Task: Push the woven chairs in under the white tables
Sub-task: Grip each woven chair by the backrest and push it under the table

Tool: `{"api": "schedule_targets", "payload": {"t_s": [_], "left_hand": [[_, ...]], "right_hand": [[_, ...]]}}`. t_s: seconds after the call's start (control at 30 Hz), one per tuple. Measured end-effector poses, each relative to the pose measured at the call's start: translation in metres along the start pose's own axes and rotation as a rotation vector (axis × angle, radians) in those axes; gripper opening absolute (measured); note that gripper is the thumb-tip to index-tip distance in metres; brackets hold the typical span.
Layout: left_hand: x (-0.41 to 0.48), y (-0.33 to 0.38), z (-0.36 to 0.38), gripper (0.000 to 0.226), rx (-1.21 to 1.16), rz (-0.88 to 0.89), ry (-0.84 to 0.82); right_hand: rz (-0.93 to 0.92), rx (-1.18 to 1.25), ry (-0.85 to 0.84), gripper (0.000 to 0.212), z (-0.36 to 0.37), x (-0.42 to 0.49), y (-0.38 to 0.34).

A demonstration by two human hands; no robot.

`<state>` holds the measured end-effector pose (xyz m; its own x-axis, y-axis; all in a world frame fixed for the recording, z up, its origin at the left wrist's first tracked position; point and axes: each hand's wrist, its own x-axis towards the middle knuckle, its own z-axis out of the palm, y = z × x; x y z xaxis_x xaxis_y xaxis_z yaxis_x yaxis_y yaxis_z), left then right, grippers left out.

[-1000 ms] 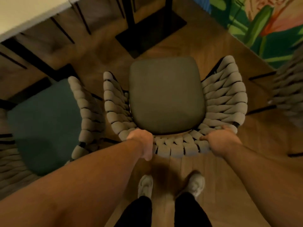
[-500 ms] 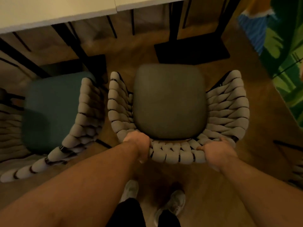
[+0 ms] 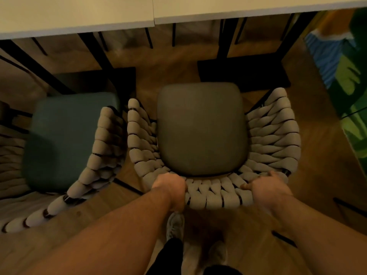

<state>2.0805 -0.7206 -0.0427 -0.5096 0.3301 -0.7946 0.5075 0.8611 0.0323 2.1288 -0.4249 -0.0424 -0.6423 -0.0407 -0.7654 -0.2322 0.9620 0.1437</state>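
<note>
A woven chair (image 3: 276, 139) with a grey-brown seat cushion (image 3: 201, 128) stands right in front of me, facing two white tables (image 3: 238, 8) whose edge runs along the top. My left hand (image 3: 170, 188) grips the left part of the woven backrest. My right hand (image 3: 266, 188) grips its right part, fingers curled over the rim. The seat's front edge lies short of the table edge. A second woven chair (image 3: 103, 147) with a teal cushion stands to the left, close beside the first.
Black table legs and a flat black base plate (image 3: 244, 72) stand on the wooden floor under the tables. A colourful painted wall (image 3: 345, 76) runs along the right. My feet in pale shoes (image 3: 174, 227) stand just behind the chair.
The chair has moved forward towards the tables, with both hands holding the backrest. The white table edge now fills more of the top of the view.
</note>
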Motion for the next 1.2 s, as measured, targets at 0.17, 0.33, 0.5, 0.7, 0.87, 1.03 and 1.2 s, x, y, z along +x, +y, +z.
{"api": "schedule_targets", "payload": {"t_s": [0.17,0.33,0.5,0.7,0.87,1.03,1.2], "left_hand": [[-0.005,0.003,-0.006,0.035,-0.041,0.014,-0.019],[-0.008,0.021,-0.002,0.038,-0.073,0.028,-0.007],[-0.008,0.052,0.004,0.036,-0.119,0.034,0.004],[-0.012,0.063,0.000,0.039,-0.063,0.028,-0.008],[-0.016,0.069,0.001,0.052,-0.033,0.022,-0.022],[-0.016,0.071,0.002,0.065,-0.030,-0.008,0.001],[-0.016,0.073,0.000,0.077,-0.002,-0.023,-0.029]], "right_hand": [[-0.018,-0.013,-0.028,0.066,-0.006,-0.005,0.002],[-0.012,-0.031,-0.044,0.065,0.003,-0.010,0.015],[-0.026,-0.077,-0.054,0.062,0.015,-0.015,0.043],[-0.051,-0.089,-0.053,0.061,0.025,-0.017,0.046],[-0.056,-0.080,-0.054,0.056,0.031,-0.026,0.043],[-0.055,-0.072,-0.020,0.048,0.027,-0.031,0.044],[-0.078,-0.024,0.072,0.038,0.030,-0.039,0.049]]}}
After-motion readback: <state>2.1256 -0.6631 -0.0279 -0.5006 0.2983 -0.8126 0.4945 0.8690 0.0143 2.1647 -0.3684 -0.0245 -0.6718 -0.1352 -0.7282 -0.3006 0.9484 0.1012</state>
